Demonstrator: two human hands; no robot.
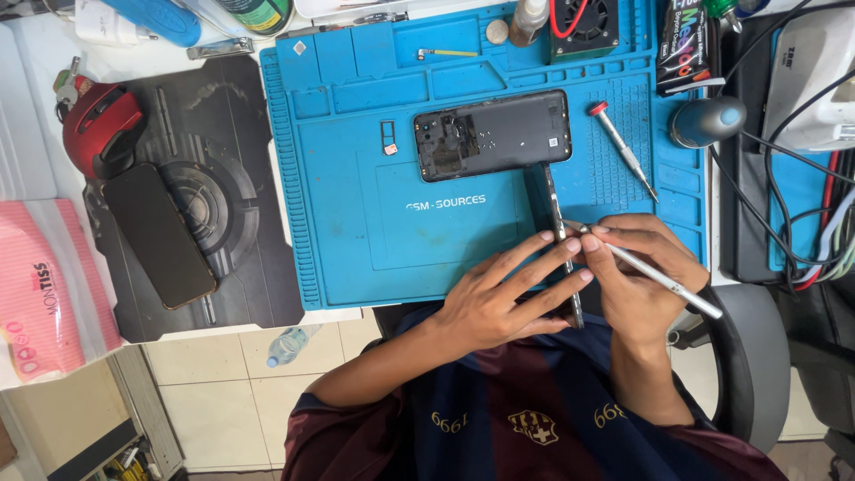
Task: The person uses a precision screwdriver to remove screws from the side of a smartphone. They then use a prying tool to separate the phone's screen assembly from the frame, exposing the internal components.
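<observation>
A: Hands low at the front edge of the blue work mat [356, 232], and we are looking straight down on them. Our left hand [499, 298] has its fingers spread along a thin dark panel [561, 240] held on edge, grasping it from the side.

B: Our right hand [641, 276] is clenched on a slim silver tool [655, 276], pen-style, tip right at the panel's edge just where the 2 hands meet.

A: And the phone body [492, 134] lies apart from them, open-backed, higher up on the mat. Beside it a red-capped screwdriver [622, 147], untouched.

B: We'd judge the risk sits at that tool tip. The panel is thin and stands on its narrow edge, so too much push could flex or crack it.

A: Agreed, and a slip could send the tip across the panel face, or into our left fingertips, which rest very close by.

B: Another worry: the panel hangs partly past the mat's front edge, over our lap. If the left grip loosens, it drops to the floor rather than the tabletop.

A: Small tray piece [388, 138] lies loose on the mat too. A careless sweep of a wrist might flick it away.

B: Off to the side, 1 dark phone [158, 233] and a red mouse [98, 129] rest well clear.
</observation>
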